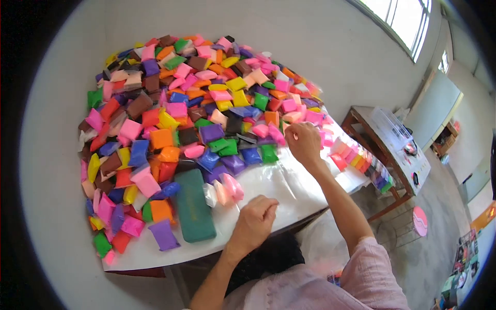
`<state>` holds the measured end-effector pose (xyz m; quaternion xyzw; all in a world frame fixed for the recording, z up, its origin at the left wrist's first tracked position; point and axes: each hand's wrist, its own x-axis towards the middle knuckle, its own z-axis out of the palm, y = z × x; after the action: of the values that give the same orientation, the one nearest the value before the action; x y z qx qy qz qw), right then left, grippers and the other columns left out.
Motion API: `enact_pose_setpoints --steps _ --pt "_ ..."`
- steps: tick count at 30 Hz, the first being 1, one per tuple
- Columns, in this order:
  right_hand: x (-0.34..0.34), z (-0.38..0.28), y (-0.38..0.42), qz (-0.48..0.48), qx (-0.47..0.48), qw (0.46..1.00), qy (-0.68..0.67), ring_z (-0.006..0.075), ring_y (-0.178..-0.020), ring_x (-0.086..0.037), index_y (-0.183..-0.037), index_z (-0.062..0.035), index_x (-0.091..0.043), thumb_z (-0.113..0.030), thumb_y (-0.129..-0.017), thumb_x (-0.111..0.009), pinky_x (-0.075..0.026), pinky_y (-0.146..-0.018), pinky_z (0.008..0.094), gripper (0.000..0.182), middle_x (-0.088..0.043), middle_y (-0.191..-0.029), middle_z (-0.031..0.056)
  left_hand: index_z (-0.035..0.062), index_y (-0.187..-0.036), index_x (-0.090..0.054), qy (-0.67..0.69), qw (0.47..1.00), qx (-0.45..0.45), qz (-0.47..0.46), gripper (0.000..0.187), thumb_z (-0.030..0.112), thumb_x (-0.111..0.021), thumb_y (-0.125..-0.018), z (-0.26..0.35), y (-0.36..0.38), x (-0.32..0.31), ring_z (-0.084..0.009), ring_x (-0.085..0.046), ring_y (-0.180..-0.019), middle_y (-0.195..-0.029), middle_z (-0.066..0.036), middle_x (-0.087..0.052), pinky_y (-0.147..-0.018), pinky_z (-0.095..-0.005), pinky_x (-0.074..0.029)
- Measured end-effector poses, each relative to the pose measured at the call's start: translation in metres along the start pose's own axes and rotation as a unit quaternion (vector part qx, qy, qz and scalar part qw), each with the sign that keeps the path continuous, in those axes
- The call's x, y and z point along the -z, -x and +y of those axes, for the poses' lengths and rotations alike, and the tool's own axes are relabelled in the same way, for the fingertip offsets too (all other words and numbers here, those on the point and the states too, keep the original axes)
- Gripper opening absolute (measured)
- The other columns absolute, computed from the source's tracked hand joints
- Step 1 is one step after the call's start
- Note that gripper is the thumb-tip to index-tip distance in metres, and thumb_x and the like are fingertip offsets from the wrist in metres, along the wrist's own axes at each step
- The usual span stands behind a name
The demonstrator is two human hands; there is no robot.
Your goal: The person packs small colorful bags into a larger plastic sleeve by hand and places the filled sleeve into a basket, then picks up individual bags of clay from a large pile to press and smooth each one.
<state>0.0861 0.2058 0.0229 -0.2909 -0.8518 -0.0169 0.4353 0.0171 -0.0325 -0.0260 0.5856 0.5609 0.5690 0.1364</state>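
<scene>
My left hand (256, 221) is over the front part of the white-covered table (274, 191), its fingers curled closed; what they may hold is hidden. Just left of it, a short row has a white packet (210, 196), a peach packet (222, 194) and a pink packet (232, 187). My right hand (304, 142) is reached out at the right edge of a large heap of colourful soft packets (212, 133). Its fingers are bent closed, and I cannot see anything in them. A dark green oblong case (194, 206) lies left of the small row.
A longer row of packets (361, 163) in many colours lies along the table's right side. A purple packet (164, 235) is near the front edge. Farther right stand a wooden table (380, 139) with a clear plastic box (391, 126) and a pink-topped stool (420, 221).
</scene>
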Motion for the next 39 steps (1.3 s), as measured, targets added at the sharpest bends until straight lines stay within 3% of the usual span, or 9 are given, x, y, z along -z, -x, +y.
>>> enact_pose_setpoints --steps 5,13,16,17,20,22,26,33,39 --pt "0.016 -0.001 0.056 -0.033 -0.058 0.997 -0.044 0.0336 -0.083 -0.064 -0.103 -0.0063 -0.062 -0.007 -0.078 -0.062 -0.050 -0.068 0.0464 0.025 -0.064 -0.093 0.0137 -0.0040 -0.095 -0.065 -0.057 0.998 -0.034 -0.004 0.012 0.005 -0.060 -0.089 0.000 0.000 -0.003 -0.0271 -0.058 -0.069 -0.081 -0.015 -0.060 -0.063 -0.0348 -0.045" --pt "-0.043 0.011 0.021 -0.084 0.065 0.977 0.182 0.0321 -0.087 -0.066 -0.099 -0.0011 -0.061 -0.012 -0.078 -0.065 -0.055 -0.071 0.0443 0.024 -0.062 -0.104 0.0185 -0.0041 -0.094 -0.066 -0.032 0.999 -0.022 -0.008 0.012 0.005 -0.060 -0.090 -0.003 0.000 -0.001 -0.0215 -0.055 -0.067 -0.079 -0.013 -0.059 -0.061 -0.0327 -0.043" --pt "-0.019 0.012 0.027 -0.066 -0.071 0.995 0.005 0.0322 -0.078 -0.067 -0.094 0.0001 -0.061 -0.012 -0.077 -0.066 -0.055 -0.069 0.0425 0.021 -0.066 -0.094 0.0206 -0.0032 -0.099 -0.066 -0.025 1.000 -0.009 -0.005 0.016 0.008 -0.062 -0.090 -0.004 0.001 0.000 -0.0202 -0.054 -0.065 -0.079 -0.013 -0.059 -0.060 -0.0317 -0.043" --pt "-0.015 0.019 0.038 -0.018 -0.100 0.987 -0.122 0.0254 -0.065 -0.066 -0.094 0.0017 -0.061 -0.013 -0.081 -0.068 -0.053 -0.061 0.0366 0.021 -0.068 -0.079 0.0157 -0.0025 -0.100 -0.065 -0.033 0.999 -0.004 0.006 0.016 0.009 -0.063 -0.089 -0.002 0.001 0.000 -0.0211 -0.054 -0.067 -0.080 -0.013 -0.059 -0.061 -0.0327 -0.043" --pt "0.034 -0.005 0.066 -0.112 -0.363 0.811 -0.445 0.0161 -0.061 -0.063 -0.096 0.0021 -0.062 -0.015 -0.085 -0.070 -0.050 -0.056 0.0294 0.022 -0.067 -0.074 0.0091 -0.0005 -0.102 -0.062 -0.094 0.995 -0.014 0.043 0.021 0.013 -0.067 -0.087 0.005 0.001 -0.005 -0.0244 -0.055 -0.071 -0.082 -0.012 -0.056 -0.065 -0.0361 -0.044" --pt "0.048 -0.020 0.098 -0.154 -0.355 0.795 -0.467 0.0097 -0.061 -0.060 -0.097 0.0019 -0.062 -0.015 -0.088 -0.069 -0.047 -0.054 0.0244 0.021 -0.064 -0.072 0.0038 0.0012 -0.101 -0.059 -0.192 0.977 -0.060 0.067 0.024 0.016 -0.069 -0.085 0.006 0.000 -0.008 -0.0271 -0.054 -0.075 -0.083 -0.012 -0.054 -0.069 -0.0390 -0.044" --pt "0.061 -0.050 0.129 -0.119 -0.255 0.882 -0.377 0.0118 -0.060 -0.060 -0.100 0.0024 -0.061 -0.012 -0.089 -0.067 -0.047 -0.054 0.0268 0.019 -0.065 -0.070 0.0083 0.0015 -0.098 -0.057 -0.278 0.957 -0.065 0.039 0.027 0.019 -0.072 -0.083 0.006 0.003 -0.018 -0.0328 -0.055 -0.083 -0.088 -0.013 -0.054 -0.074 -0.0442 -0.045" --pt "0.081 -0.058 0.145 -0.111 -0.060 0.982 -0.140 0.0311 -0.070 -0.063 -0.105 -0.0020 -0.063 -0.010 -0.083 -0.068 -0.051 -0.062 0.0393 0.024 -0.061 -0.094 0.0131 0.0013 -0.092 -0.058 -0.300 0.951 -0.069 0.034 0.018 0.015 -0.067 -0.086 0.002 0.002 -0.022 -0.0346 -0.057 -0.083 -0.089 -0.015 -0.054 -0.073 -0.0453 -0.046" --pt "0.068 -0.057 0.153 -0.068 0.028 0.997 -0.022 0.0252 -0.071 -0.063 -0.095 -0.0046 -0.061 -0.012 -0.082 -0.068 -0.051 -0.058 0.0365 0.016 -0.055 -0.084 0.0099 -0.0004 -0.090 -0.057 -0.304 0.950 -0.068 0.018 0.016 0.013 -0.065 -0.086 0.005 0.000 -0.023 -0.0357 -0.057 -0.082 -0.087 -0.016 -0.053 -0.072 -0.0460 -0.046"
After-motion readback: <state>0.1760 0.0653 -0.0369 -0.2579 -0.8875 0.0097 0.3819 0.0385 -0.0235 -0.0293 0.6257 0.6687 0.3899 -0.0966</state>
